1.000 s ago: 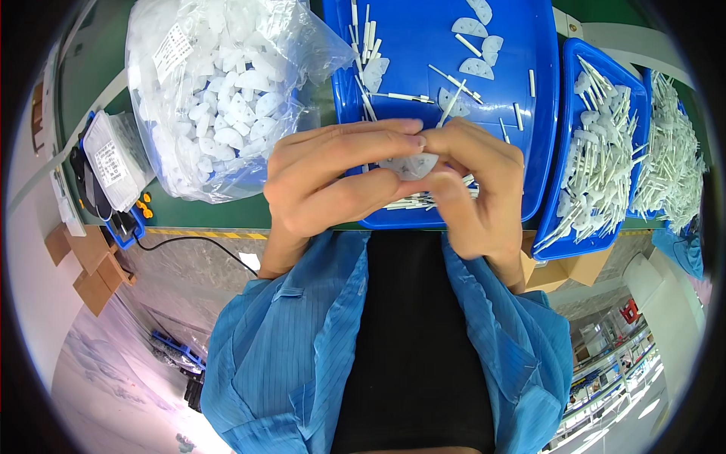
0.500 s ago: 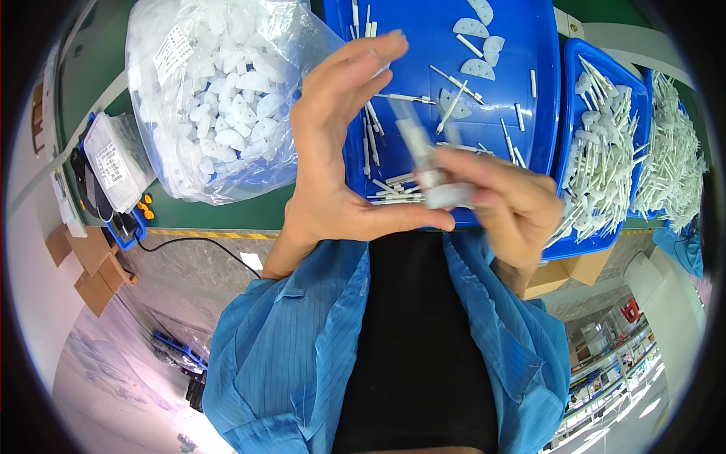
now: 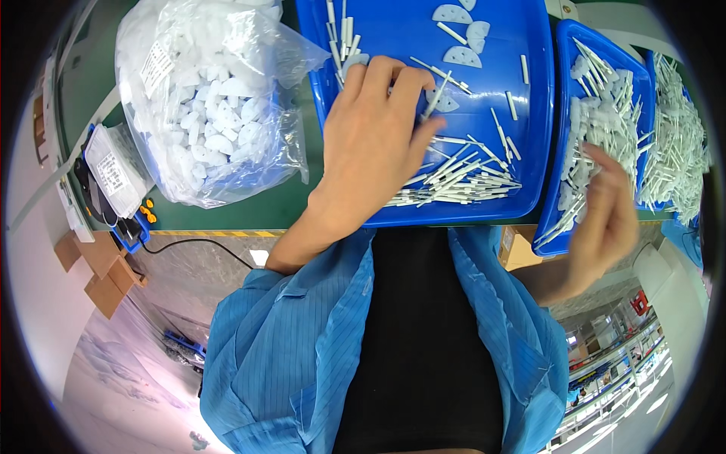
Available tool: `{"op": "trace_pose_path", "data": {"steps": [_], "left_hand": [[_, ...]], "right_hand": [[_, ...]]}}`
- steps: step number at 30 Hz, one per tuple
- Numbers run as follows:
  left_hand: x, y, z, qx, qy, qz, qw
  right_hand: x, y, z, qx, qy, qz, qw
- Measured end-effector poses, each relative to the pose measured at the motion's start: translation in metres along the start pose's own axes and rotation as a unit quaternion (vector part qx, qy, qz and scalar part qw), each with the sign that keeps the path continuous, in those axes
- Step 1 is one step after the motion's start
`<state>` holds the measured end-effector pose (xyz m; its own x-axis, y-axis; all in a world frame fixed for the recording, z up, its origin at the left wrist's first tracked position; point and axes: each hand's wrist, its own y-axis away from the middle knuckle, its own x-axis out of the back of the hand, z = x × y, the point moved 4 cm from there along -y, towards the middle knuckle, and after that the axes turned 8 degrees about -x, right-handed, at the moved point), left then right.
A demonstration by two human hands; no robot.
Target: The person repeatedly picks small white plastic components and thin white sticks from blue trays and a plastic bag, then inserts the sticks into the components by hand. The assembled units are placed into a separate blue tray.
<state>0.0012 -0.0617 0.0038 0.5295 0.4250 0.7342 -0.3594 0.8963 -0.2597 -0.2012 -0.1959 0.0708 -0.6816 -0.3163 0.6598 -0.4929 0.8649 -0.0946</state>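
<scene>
My left hand (image 3: 374,140) reaches over the large blue tray (image 3: 538,181), back upward and fingers bent down toward its floor. Its thumb stands apart from the index finger, and some fingertips are hidden. Close to them, a thin white stick (image 3: 436,97) lies across a white half-disc (image 3: 445,104). Loose white sticks (image 3: 465,174) are heaped along the tray's near side. My right hand (image 3: 605,219), blurred, is at the near right side of a smaller blue tray (image 3: 556,244). Its index finger stretches out, and nothing shows in its grasp. White stick-and-half-disc pieces (image 3: 605,113) fill that tray.
A clear plastic bag (image 3: 208,170) of white half-discs stands left of the large tray. Farther left are a lidded white box (image 3: 113,170) and small orange parts (image 3: 147,212). Another pile of white sticked pieces (image 3: 673,136) lies at far right. A black cable (image 3: 200,240) hangs below the table edge.
My right hand has moved right to the smaller tray, and the white piece it held no longer shows in it. My left hand has turned over and lowered into the large tray.
</scene>
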Motion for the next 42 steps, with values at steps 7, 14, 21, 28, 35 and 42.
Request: {"op": "trace_pose_path", "data": {"steps": [7,14,21,28,35,42], "left_hand": [[0.025,-0.002,-0.010,0.072,0.106,0.118,0.985],[0.021,-0.009,-0.004,0.001,0.019,0.011,1.000],[0.010,-0.006,-0.016,0.002,-0.059,-0.014,0.998],[0.021,-0.014,-0.015,-0.012,-0.123,0.089,0.988],[0.005,-0.009,-0.007,-0.140,-0.016,-0.060,0.988],[0.006,-0.008,-0.004,-0.123,0.065,0.000,0.990]], "right_hand": [[-0.115,0.019,-0.022,0.134,0.026,-0.221,0.966],[-0.110,0.012,-0.012,0.108,0.008,-0.217,0.970],[-0.094,0.017,-0.016,0.092,0.048,-0.249,0.963],[-0.103,0.019,-0.015,0.073,0.000,-0.219,0.973],[-0.079,0.005,-0.015,0.018,-0.075,-0.172,0.982],[-0.089,-0.001,-0.016,0.118,-0.007,-0.116,0.986]]}}
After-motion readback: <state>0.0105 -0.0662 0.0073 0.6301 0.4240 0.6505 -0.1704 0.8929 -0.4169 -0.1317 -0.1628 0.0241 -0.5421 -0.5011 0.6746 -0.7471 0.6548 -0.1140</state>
